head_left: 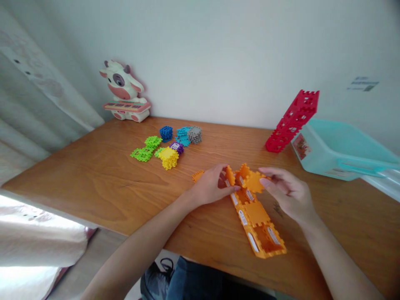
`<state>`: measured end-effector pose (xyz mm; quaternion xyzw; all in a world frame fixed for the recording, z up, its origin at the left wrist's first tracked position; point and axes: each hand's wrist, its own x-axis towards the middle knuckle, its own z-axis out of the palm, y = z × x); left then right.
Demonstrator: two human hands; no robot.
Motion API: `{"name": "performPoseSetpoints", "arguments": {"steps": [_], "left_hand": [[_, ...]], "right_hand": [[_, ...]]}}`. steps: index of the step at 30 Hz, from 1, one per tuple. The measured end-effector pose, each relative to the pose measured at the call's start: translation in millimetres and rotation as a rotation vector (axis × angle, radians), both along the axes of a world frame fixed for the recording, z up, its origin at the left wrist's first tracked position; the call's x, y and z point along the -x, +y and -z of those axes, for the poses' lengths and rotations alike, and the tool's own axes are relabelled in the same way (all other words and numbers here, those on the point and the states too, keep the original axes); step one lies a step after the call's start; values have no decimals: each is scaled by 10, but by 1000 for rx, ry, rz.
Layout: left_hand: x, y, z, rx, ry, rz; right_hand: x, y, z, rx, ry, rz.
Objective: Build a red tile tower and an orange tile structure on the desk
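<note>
An orange structure of interlocking plastic tiles (256, 213) lies lengthwise on the table, with openings along its upper side and white labels on its walls. My left hand (210, 185) grips an upright orange tile at the structure's far end, its thumb against the side wall. Between the thumb and fingers of my right hand (289, 191) is a separate-looking orange tile (253, 182), tilted over the far end; whether it is joined there I cannot tell. Another loose orange tile (198, 176) lies just beyond my left hand, partly hidden by it.
A tall red tile tower (292, 121) stands near the wall beside a turquoise bin (340, 154). Stacks of yellow (169, 157), green (143, 154), blue (166, 133) and grey tiles (195, 135) sit left of centre. A cow-shaped toy keyboard (126, 93) occupies the back left corner.
</note>
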<state>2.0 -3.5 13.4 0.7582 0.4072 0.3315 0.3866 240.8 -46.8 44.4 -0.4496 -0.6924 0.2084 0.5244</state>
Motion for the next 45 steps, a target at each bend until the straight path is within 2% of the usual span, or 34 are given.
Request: {"name": "performPoseSetpoints", "arguments": {"steps": [3, 5, 12, 19, 22, 30, 45], "left_hand": [[7, 76, 43, 71, -99, 0], [12, 116, 60, 79, -109, 20], [15, 124, 137, -53, -204, 135], [25, 183, 226, -144, -294, 281], [28, 226, 257, -127, -319, 327], [38, 303, 301, -193, -298, 350], [4, 291, 265, -305, -303, 247]], "right_hand": [[-1, -45, -55, -31, -99, 150], [32, -67, -95, -64, -136, 175], [173, 25, -90, -134, -98, -4], [76, 156, -35, -255, -300, -117], [62, 162, -18, -261, -353, -137], [41, 155, -20, -257, -375, -145], [27, 163, 38, -250, -381, -142]]}}
